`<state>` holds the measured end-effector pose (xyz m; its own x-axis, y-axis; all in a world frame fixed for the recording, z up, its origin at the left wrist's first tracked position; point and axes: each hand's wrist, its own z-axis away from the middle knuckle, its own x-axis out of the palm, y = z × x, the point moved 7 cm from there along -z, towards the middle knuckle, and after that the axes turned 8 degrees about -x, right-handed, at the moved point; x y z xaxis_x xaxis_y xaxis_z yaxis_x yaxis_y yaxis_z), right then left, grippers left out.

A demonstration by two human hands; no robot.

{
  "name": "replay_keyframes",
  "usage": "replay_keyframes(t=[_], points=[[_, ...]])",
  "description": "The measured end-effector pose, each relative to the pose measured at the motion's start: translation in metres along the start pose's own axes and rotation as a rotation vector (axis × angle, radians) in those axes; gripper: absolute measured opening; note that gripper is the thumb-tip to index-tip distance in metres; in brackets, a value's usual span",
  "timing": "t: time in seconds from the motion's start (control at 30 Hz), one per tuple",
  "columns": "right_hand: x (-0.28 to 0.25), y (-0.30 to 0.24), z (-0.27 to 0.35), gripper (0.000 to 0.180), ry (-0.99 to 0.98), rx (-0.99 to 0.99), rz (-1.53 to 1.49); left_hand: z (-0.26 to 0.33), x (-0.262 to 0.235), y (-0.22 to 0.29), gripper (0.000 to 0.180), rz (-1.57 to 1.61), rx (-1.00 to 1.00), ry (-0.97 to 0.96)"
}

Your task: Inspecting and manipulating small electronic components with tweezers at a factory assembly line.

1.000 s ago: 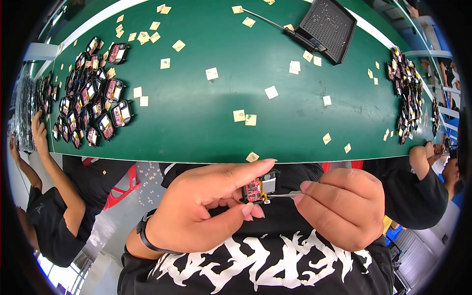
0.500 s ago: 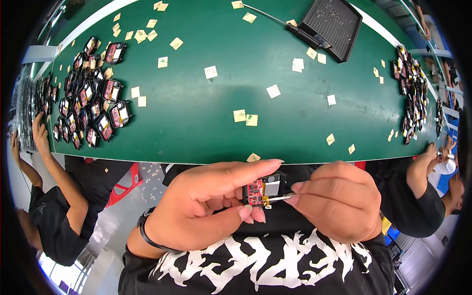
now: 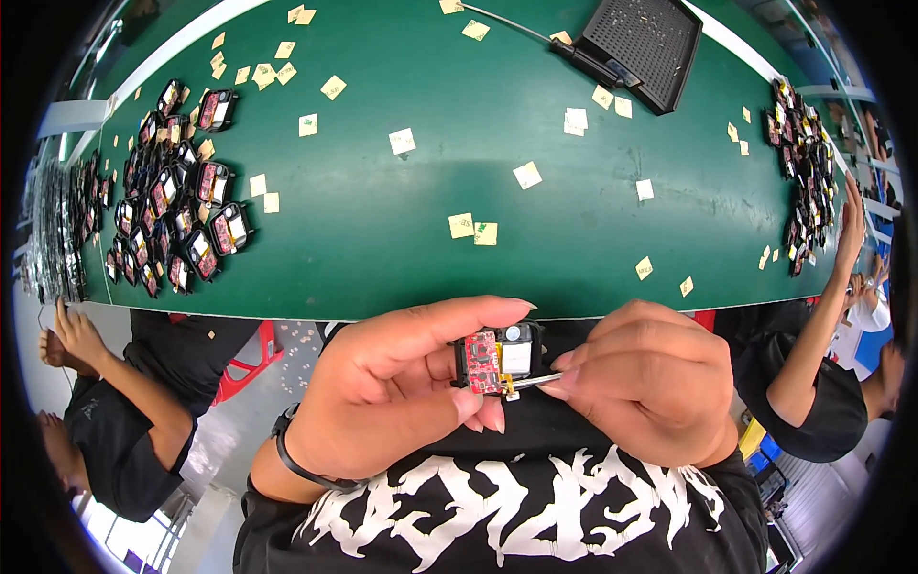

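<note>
My left hand [image 3: 402, 368] is closed round a small black device housing [image 3: 499, 356] just off the table's near edge. Inside the housing sit a red circuit board [image 3: 480, 362] and a silver-white block [image 3: 516, 358], with yellow tape between them. My left thumb presses at the board's lower edge. My right hand [image 3: 650, 378] pinches metal tweezers [image 3: 537, 380], seen only in part. Their tips reach a small gold flexible strip [image 3: 511, 387] at the lower edge of the housing; whether they grip it I cannot tell.
The green table [image 3: 382, 210] carries scattered pale yellow paper squares [image 3: 461, 226]. Many similar housings [image 3: 167, 196] are piled at left, and another pile [image 3: 808, 182] lies at right. A black perforated tray [image 3: 643, 48] with a thin rod stands at the back. People sit on both sides.
The housing has tilted to face up more, showing more of its inside, and both hands have shifted slightly left. At right, a neighbour's arm has lifted toward the pile.
</note>
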<state>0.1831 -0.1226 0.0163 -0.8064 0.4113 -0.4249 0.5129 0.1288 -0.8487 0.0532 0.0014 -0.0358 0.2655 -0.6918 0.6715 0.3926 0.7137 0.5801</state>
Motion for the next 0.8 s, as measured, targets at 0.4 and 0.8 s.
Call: replay_keyframes(t=[0.4,0.8], points=[[-0.010,-0.028,-0.003,0.023,-0.144,-0.092,0.348,0.001,0.002,0.001,0.057,-0.065,0.021,0.062],[-0.002,-0.053,-0.016,0.021,-0.189,-0.351,0.558,0.005,0.002,0.001,0.059,-0.303,0.146,0.043]])
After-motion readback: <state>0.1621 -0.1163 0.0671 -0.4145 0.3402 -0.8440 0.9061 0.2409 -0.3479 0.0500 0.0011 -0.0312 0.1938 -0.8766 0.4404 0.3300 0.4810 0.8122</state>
